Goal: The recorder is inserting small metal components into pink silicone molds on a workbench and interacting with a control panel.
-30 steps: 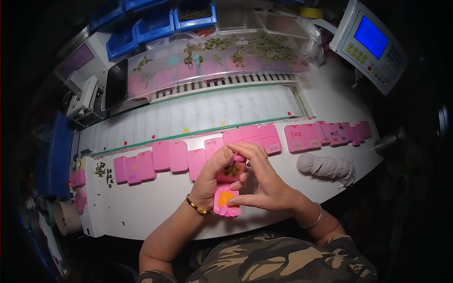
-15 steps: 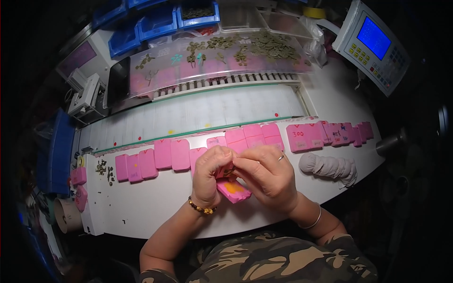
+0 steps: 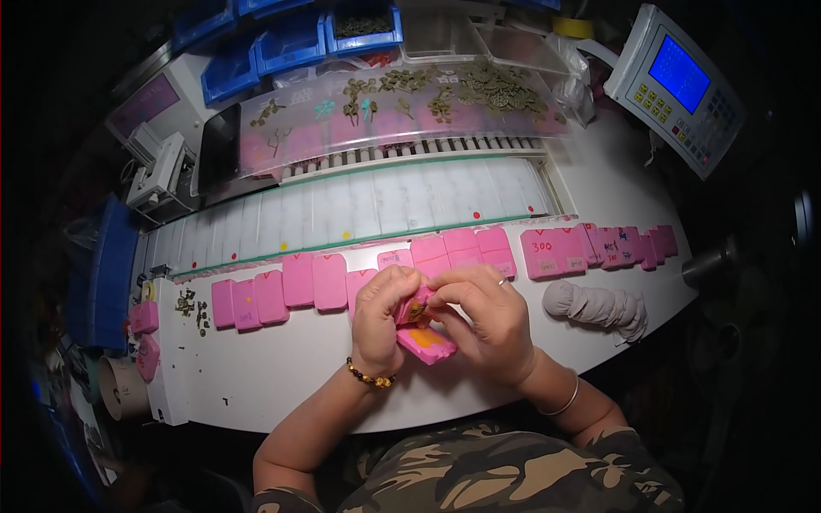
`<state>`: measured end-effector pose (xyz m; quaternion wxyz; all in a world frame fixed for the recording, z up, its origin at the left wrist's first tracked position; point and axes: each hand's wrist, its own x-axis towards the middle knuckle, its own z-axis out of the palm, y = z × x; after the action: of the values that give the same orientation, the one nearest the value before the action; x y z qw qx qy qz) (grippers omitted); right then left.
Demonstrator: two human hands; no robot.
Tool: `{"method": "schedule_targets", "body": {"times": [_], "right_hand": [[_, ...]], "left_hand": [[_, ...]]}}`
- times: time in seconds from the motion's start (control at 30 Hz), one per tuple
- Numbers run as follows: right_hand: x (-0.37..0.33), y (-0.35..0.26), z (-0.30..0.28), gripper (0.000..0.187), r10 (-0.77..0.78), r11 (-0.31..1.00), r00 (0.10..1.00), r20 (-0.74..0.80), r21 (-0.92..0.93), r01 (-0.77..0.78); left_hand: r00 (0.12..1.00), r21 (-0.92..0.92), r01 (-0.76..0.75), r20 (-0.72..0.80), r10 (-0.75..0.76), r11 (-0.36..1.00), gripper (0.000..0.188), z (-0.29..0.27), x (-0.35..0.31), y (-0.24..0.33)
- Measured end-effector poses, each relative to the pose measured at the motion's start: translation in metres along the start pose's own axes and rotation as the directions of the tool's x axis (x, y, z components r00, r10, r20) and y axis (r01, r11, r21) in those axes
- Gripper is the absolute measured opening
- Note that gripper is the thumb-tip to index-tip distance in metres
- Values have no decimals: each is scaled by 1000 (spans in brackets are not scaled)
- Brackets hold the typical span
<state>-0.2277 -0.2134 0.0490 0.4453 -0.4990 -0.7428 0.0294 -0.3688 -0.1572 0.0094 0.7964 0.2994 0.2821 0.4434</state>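
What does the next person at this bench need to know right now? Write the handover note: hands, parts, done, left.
Left hand: fingers curled around the upper half of an open pink case, pinching something small and dark inside it.
Right hand: grips the same case from the right side.
The case's orange-lined lower half sits just above the white bench.
Done: cannot tell whether any case is finished; a row of closed pink cases lies behind the hands, more to the right.
Left: the case in hand is still open. Small metal pieces lie at the left, and more on the clear tray behind.
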Motion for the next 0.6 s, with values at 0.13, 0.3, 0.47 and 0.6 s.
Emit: {"method": "schedule_targets", "body": {"times": [0.13, 0.3, 0.47, 0.6], "right_hand": [[4, -1, -4, 22, 152, 968, 986, 67, 190, -162], [7, -4, 1, 28, 71, 992, 996, 45, 100, -75], [10, -8, 5, 30, 39, 999, 998, 40, 37, -40], [9, -10, 9, 25, 59, 998, 998, 31, 22, -60]], "left_hand": [[1000, 45, -7, 5, 6, 999, 20, 4, -2, 3], [999, 50, -51, 0, 51, 997, 20, 3, 1, 0], [995, 49, -101, 15, 101, 994, 19, -1, 4, -2], [994, 64, -80, 76, 76, 995, 15, -9, 4, -2]]}}
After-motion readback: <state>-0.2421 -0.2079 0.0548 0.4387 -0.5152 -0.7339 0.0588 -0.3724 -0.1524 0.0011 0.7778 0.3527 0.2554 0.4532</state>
